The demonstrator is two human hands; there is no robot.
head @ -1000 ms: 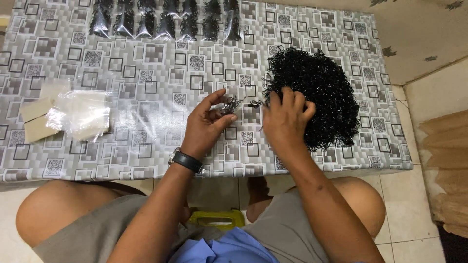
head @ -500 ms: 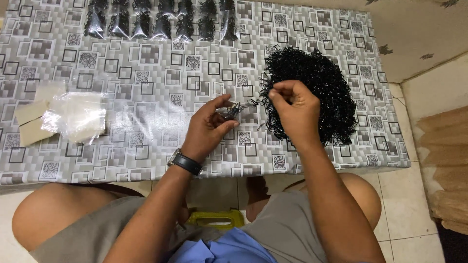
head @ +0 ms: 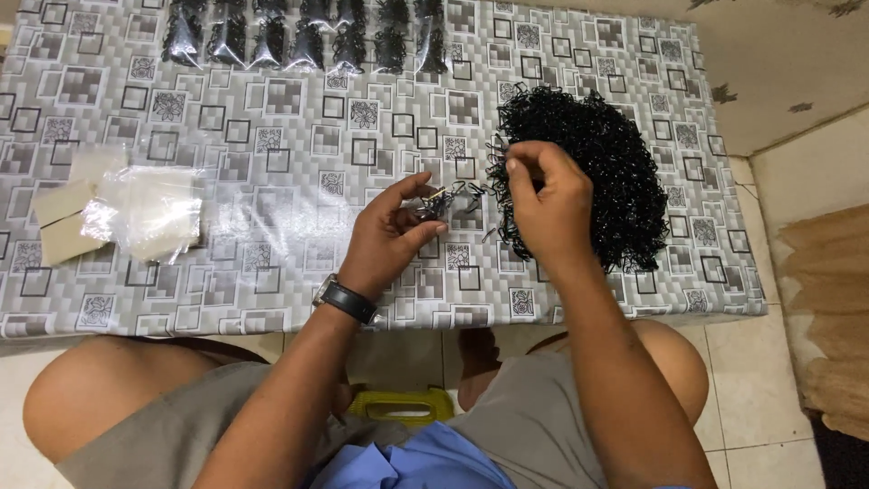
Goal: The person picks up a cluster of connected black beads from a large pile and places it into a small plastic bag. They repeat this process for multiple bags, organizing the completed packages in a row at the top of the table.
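My left hand (head: pixel 387 237) pinches a small bunch of black rubber bands (head: pixel 450 197) above the table, thumb and fingers closed on it. A dark watch (head: pixel 345 300) sits on that wrist. My right hand (head: pixel 546 204) is lifted at the left edge of a big heap of black rubber bands (head: pixel 608 163), fingertips pinched together near the top of the hand; a few loose bands hang under it. The two hands are close together, a few centimetres apart.
A low table with a grey patterned plastic cloth (head: pixel 272 136) carries everything. Several filled clear packets of black bands (head: pixel 299 36) lie in a row at the far edge. Empty clear bags (head: pixel 149 213) and card pieces (head: pixel 63 222) lie at the left. A yellow stool (head: pixel 398 405) shows between my knees.
My right hand has lifted off the heap and moved up and left, its fingers now pinched. My left hand has stayed put with its bunch.
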